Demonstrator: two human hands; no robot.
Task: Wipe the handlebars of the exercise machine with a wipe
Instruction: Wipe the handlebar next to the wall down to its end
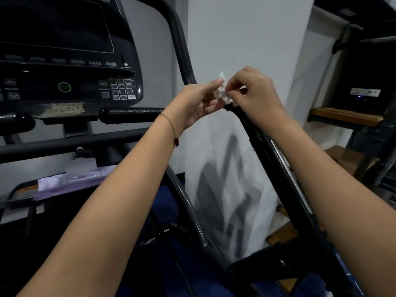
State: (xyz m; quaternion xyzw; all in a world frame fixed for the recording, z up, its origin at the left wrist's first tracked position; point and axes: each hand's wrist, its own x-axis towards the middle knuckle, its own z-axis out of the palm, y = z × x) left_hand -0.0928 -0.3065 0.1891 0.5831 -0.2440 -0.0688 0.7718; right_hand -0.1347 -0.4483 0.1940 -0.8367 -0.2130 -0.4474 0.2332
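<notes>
You pinch the wipe (222,91) with both left hand (198,103) and right hand (255,97) at the top end of the right handlebar (267,146), so wiping looks barely begun, with the short left grips (130,114) seemingly untouched.

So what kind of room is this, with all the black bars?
Probably a small gym or home workout corner. There is a black exercise-machine console with a button keypad, a long black padded handlebar, and what look like brown wooden stair steps beside a plain white wall.
</notes>
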